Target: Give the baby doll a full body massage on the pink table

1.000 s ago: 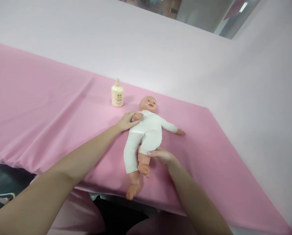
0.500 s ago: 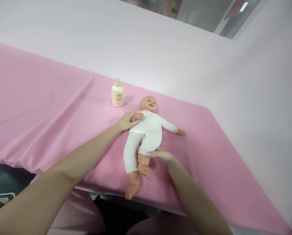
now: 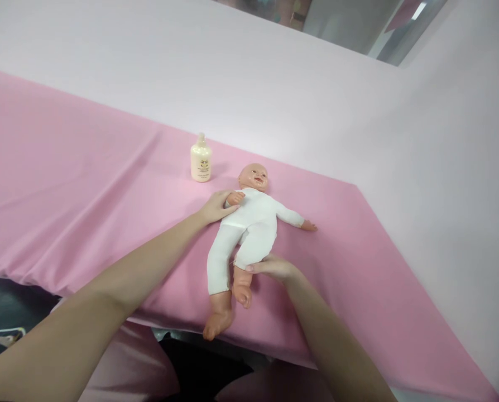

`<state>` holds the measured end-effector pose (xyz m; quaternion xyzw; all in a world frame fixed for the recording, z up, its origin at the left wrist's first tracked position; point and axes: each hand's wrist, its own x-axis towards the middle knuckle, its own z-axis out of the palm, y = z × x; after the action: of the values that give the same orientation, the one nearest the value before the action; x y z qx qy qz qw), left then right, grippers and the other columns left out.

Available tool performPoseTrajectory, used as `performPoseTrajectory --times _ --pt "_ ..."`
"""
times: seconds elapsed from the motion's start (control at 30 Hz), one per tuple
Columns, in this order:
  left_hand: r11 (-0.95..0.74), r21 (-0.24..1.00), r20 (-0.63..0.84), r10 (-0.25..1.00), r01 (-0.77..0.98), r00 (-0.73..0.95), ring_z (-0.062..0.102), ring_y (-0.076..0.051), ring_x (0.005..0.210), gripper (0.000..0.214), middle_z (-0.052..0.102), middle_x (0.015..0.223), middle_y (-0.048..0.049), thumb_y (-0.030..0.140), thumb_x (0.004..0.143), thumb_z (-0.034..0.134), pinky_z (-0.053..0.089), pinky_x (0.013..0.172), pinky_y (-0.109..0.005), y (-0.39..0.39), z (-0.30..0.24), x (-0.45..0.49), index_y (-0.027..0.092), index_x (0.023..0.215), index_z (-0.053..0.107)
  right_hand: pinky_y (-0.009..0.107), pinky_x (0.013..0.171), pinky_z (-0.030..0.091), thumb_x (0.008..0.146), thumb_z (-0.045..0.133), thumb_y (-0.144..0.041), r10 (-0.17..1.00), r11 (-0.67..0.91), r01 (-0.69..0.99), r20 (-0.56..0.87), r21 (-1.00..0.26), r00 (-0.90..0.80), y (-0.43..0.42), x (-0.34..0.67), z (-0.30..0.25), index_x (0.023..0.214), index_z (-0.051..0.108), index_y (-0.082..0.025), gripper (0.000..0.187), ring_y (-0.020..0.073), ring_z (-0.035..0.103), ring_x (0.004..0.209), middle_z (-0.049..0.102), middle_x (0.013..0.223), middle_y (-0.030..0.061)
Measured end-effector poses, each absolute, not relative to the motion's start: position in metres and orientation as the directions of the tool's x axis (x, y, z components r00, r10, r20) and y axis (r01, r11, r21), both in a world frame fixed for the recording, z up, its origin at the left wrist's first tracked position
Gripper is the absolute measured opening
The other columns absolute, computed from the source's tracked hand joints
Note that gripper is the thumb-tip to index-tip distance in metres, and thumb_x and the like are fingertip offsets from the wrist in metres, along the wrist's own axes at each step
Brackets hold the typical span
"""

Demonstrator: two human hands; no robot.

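The doll [image 3: 255, 209] lies on its back on the pink cloth [image 3: 337, 251], head toward twelve, feet toward seven. At its nine o'clock my left hand [image 3: 216, 207] wraps the arm on that side; at four my right hand [image 3: 274, 268] grips the lower leg, thumb on top, fingers mostly hidden. Laying it out looks done; the handling seems unfinished, with neither hand free. The cream-coloured bottle [image 3: 201, 163], at eleven, stands upright and untouched.

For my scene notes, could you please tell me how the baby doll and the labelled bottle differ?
The baby doll lies on its back; the labelled bottle stands upright. The doll looks larger than the bottle. The doll's torso is white; the bottle is cream. Both rest on pink cloth.
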<state>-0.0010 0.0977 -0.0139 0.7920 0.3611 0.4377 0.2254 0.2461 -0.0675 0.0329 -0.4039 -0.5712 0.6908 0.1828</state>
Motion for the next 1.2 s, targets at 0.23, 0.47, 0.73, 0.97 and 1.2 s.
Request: performPoseTrajectory --times 0.23,0.47,0.73,0.97,1.2 --pt "-0.642 0.666 0.529 0.765 0.380 0.367 0.076 -0.034 0.122 0.050 0.083 0.132 -0.0101 0.053 0.092 0.069 0.059 0.114 -0.047 0.1004 -0.0152 -0.0017 0.022 0.130 0.078 0.061 0.134 0.035 0.072 0.099 -0.063 0.692 -0.276 0.207 -0.344 -0.939 -0.635 -0.0678 0.2471 0.0321 0.124 0.082 -0.023 0.068 0.0435 0.059 0.150 0.076 0.138 0.0143" --pt "-0.646 0.649 0.531 0.763 0.402 0.367 0.076 -0.035 0.122 0.050 0.083 0.132 -0.0108 0.052 0.091 0.070 0.059 0.113 -0.047 0.1022 -0.0172 -0.0026 0.021 0.131 0.077 0.059 0.134 0.036 0.075 0.097 -0.064 0.690 -0.240 0.245 -0.343 -0.939 -0.638 -0.0683 0.2466 0.0313 0.123 0.084 -0.024 0.064 0.0430 0.060 0.150 0.076 0.138 0.0136" --pt "-0.629 0.662 0.509 0.776 0.408 0.372 0.075 -0.035 0.126 0.049 0.082 0.135 -0.0106 0.049 0.091 0.071 0.058 0.116 -0.048 0.1011 -0.0147 -0.0023 0.021 0.130 0.077 0.053 0.121 0.055 0.079 0.094 -0.068 0.673 -0.149 0.213 -0.257 -0.966 -0.693 -0.0671 0.2476 0.0297 0.125 0.083 -0.025 0.064 0.0403 0.063 0.147 0.076 0.130 0.0137" --pt "-0.636 0.657 0.526 0.771 0.404 0.359 0.076 -0.035 0.121 0.049 0.083 0.131 -0.0093 0.051 0.091 0.071 0.060 0.113 -0.048 0.1015 -0.0170 -0.0021 0.022 0.130 0.078 0.051 0.119 0.056 0.079 0.094 -0.067 0.671 -0.142 0.227 -0.262 -0.964 -0.694 -0.0664 0.2472 0.0307 0.124 0.083 -0.025 0.062 0.0394 0.065 0.146 0.076 0.130 0.0138" --pt "-0.628 0.660 0.512 0.778 0.413 0.365 0.076 -0.034 0.122 0.051 0.083 0.132 -0.0095 0.054 0.092 0.070 0.059 0.113 -0.047 0.1015 -0.0155 -0.0028 0.022 0.131 0.077 0.051 0.122 0.054 0.080 0.092 -0.070 0.662 -0.140 0.260 -0.286 -0.955 -0.693 -0.0653 0.2495 0.0269 0.126 0.082 -0.025 0.065 0.0393 0.063 0.148 0.076 0.131 0.0128"
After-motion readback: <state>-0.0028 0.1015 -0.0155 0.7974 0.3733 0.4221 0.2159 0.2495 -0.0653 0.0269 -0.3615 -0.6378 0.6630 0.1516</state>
